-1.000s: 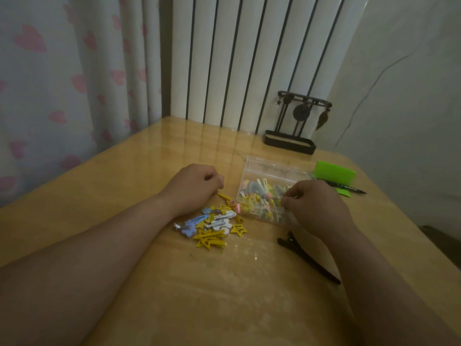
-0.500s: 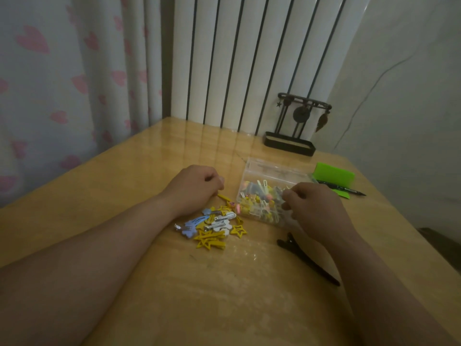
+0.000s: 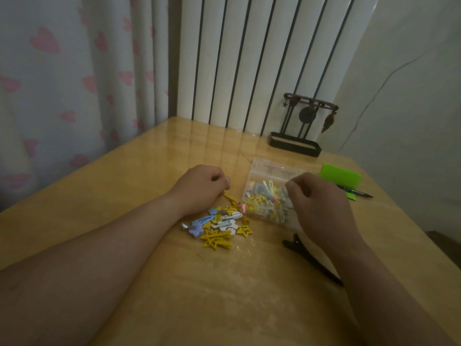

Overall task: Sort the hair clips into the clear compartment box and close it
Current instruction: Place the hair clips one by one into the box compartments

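A clear compartment box (image 3: pixel 268 171) stands open on the wooden table, holding several small coloured hair clips. Left of it lies a loose pile of hair clips (image 3: pixel 219 227): yellow stars, a blue one, white ones with metal bars. My left hand (image 3: pixel 199 188) rests curled at the far edge of the pile, pinching a yellow clip (image 3: pixel 230 197) that sticks out under the fingers. My right hand (image 3: pixel 321 206) hovers over the box's right part with fingers bunched; whether it holds a clip is hidden. A long black clip (image 3: pixel 306 255) lies near my right wrist.
A black metal ornament stand (image 3: pixel 298 136) sits at the table's far edge by the radiator. A green block (image 3: pixel 339 174) and a black pen (image 3: pixel 356 193) lie right of the box. The table (image 3: pixel 224 295) ends close on the right.
My right hand has slid a little left over the box's contents. My left hand and the pile have stayed in place.
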A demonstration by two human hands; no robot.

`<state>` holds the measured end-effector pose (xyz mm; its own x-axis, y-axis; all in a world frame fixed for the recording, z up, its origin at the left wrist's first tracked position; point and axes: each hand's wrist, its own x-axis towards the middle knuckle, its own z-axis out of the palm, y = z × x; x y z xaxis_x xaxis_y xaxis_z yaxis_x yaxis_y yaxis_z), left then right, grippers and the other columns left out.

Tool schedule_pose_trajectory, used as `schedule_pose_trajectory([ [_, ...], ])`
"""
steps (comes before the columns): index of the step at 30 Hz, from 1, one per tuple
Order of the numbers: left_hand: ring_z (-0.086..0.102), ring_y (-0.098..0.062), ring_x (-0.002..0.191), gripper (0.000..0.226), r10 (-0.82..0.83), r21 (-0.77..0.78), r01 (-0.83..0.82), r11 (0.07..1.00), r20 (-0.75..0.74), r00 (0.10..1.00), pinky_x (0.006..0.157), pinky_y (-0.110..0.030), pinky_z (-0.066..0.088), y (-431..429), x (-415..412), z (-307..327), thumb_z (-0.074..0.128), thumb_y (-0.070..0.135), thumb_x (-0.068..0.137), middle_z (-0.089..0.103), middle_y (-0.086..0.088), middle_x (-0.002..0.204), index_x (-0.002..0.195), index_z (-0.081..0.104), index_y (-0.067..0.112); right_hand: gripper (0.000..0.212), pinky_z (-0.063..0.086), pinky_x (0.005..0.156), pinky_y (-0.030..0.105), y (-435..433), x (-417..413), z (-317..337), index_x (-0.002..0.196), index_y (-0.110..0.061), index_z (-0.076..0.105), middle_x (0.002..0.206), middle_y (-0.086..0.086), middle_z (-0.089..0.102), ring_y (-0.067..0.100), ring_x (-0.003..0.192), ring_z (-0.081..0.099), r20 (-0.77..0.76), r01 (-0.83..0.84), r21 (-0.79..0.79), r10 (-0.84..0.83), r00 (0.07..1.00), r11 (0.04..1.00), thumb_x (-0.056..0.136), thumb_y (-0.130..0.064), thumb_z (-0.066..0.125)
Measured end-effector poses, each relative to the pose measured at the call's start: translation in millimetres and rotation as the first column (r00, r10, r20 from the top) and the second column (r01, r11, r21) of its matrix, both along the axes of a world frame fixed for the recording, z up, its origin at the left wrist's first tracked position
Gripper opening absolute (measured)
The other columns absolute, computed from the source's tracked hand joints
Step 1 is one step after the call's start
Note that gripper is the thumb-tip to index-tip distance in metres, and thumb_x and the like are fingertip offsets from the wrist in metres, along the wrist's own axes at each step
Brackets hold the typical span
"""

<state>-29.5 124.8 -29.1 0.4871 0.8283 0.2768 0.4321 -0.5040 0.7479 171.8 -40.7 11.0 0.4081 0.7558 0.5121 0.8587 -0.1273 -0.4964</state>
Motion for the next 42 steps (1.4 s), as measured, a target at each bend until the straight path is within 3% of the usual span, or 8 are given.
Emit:
schedule_pose_trajectory([
  [4, 0.068, -0.01, 0.082, 0.026, -0.003, -0.005, 0.003, 1.0, 0.008, 1.0, 0.082, -0.035, 0.054, 0.9, 0.0, -2.0, 0.062, 0.037, 0.102, 0.073, 0.011, 0.08, 0.085, 0.078, 0.026, 0.008, 0.053, 0.077, 0.031, -9.5, -28.8, 6.1, 0.096, -0.029, 0.073, 0.09, -0.015, 0.069, 0.003, 0.086, 0.062, 0.05, -0.173, 0.047, 0.171, 0.984, 0.984, 0.099, -0.031, 0.066],
  [7, 0.068, -0.011, 0.082, 0.025, 0.001, 0.005, -0.001, 1.0, 0.007, 1.0, 0.083, -0.038, 0.056, 1.5, -0.4, -1.8, 0.063, 0.037, 0.101, 0.074, 0.01, 0.08, 0.084, 0.078, 0.027, 0.007, 0.048, 0.074, 0.02, -10.9, -51.7, 4.2, 0.101, -0.033, 0.073, 0.091, -0.017, 0.066, 0.002, 0.088, 0.06, 0.106, -0.336, -0.095, 0.345, 0.932, 0.937, 0.097, -0.033, 0.068],
  [11, 0.07, -0.015, 0.083, 0.025, 0.001, 0.011, -0.001, 1.0, 0.005, 1.0, 0.084, -0.042, 0.058, 1.0, -1.0, -0.6, 0.062, 0.036, 0.101, 0.074, 0.008, 0.079, 0.085, 0.078, 0.025, 0.017, 0.048, 0.077, 0.024, -8.3, -69.1, -6.7, 0.112, -0.035, 0.072, 0.097, -0.017, 0.061, 0.001, 0.09, 0.055, 0.149, -0.466, -0.255, 0.51, 0.847, 0.847, 0.096, -0.04, 0.069],
  [17, 0.07, -0.017, 0.083, 0.027, -0.001, 0.007, 0.001, 1.0, 0.012, 1.0, 0.085, -0.044, 0.058, -0.4, -1.8, -0.9, 0.062, 0.039, 0.1, 0.075, 0.007, 0.08, 0.085, 0.078, 0.024, 0.035, 0.045, 0.082, 0.02, -8.9, -73.1, -7.1, 0.125, -0.041, 0.069, 0.106, -0.018, 0.053, -0.002, 0.098, 0.05, 0.144, -0.478, -0.389, 0.564, 0.813, 0.788, 0.092, -0.051, 0.07],
  [23, 0.069, -0.011, 0.084, 0.025, 0.009, 0.013, -0.009, 1.0, 0.009, 1.0, 0.086, -0.039, 0.057, 1.9, -0.4, -1.5, 0.063, 0.038, 0.099, 0.074, 0.011, 0.079, 0.083, 0.078, 0.025, 0.028, 0.039, 0.072, 0.018, -8.9, -75.7, -5.3, 0.122, -0.04, 0.068, 0.099, -0.017, 0.054, -0.002, 0.088, 0.048, 0.128, -0.482, -0.462, 0.594, 0.794, 0.744, 0.095, -0.044, 0.071],
  [33, 0.068, -0.011, 0.081, 0.025, 0.008, 0.007, -0.008, 1.0, 0.003, 1.0, 0.083, -0.037, 0.056, -0.3, -1.1, -0.5, 0.062, 0.036, 0.1, 0.073, 0.01, 0.077, 0.084, 0.078, 0.026, 0.009, 0.051, 0.084, 0.031, -9.5, -69.4, -5.5, 0.104, -0.036, 0.071, 0.099, -0.014, 0.064, 0.003, 0.091, 0.057, 0.076, -0.508, -0.382, 0.574, 0.815, 0.772, 0.096, -0.033, 0.069],
  [39, 0.07, -0.012, 0.08, 0.024, 0.014, 0.012, -0.014, 1.0, 0.002, 1.0, 0.083, -0.039, 0.058, -0.9, -1.4, 0.4, 0.063, 0.036, 0.098, 0.075, 0.008, 0.076, 0.083, 0.078, 0.025, 0.023, 0.048, 0.078, 0.026, -9.5, -71.7, -8.5, 0.113, -0.037, 0.067, 0.098, -0.016, 0.055, 0.001, 0.087, 0.052, 0.083, -0.492, -0.438, 0.578, 0.811, 0.753, 0.093, -0.047, 0.071],
  [42, 0.07, -0.013, 0.081, 0.024, 0.013, 0.014, -0.013, 1.0, 0.005, 1.0, 0.084, -0.04, 0.057, -1.7, -0.7, 1.1, 0.063, 0.035, 0.099, 0.075, 0.007, 0.077, 0.084, 0.078, 0.024, 0.017, 0.041, 0.072, 0.02, -8.3, -72.6, -9.6, 0.11, -0.036, 0.068, 0.097, -0.016, 0.054, 0.0, 0.086, 0.05, 0.082, -0.493, -0.424, 0.575, 0.814, 0.76, 0.094, -0.044, 0.07],
])
